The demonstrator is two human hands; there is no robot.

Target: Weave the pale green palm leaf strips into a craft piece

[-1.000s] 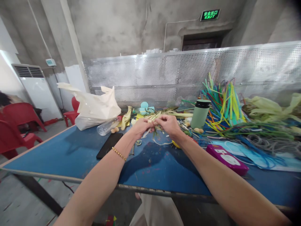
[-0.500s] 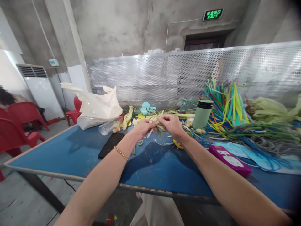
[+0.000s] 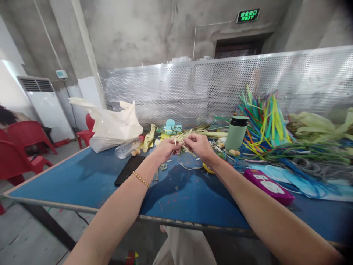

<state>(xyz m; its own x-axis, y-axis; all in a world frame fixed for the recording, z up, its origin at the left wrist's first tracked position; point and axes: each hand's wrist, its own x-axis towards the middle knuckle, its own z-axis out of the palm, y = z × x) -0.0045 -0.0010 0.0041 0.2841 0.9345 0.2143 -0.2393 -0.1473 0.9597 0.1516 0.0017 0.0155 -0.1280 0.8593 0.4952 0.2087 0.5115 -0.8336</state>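
Both hands meet above the middle of the blue table (image 3: 176,206), pinching pale green strips of dried husk or leaf (image 3: 180,139). My left hand (image 3: 168,149), with a gold bead bracelet at the wrist, has its fingers closed on the strips from the left. From the right, my right hand (image 3: 199,146) pinches the same strips between thumb and fingers, close to the left fingertips. The exact grip is partly hidden by the fingers. Behind the hands lie more pale leaves. A yellow round object (image 3: 208,168) sits under the right wrist.
To the left are a white plastic bag (image 3: 116,125), a clear bottle (image 3: 125,149) and a black phone (image 3: 129,170). On the right stand a green tumbler (image 3: 236,134), a purple box (image 3: 268,187), and piles of colourful strips (image 3: 270,121). A perforated metal panel (image 3: 176,88) rises behind.
The strips have shifted slightly between my fingers, and the pale end hanging below the left hand is no longer seen there. Both hands stay in nearly the same place.
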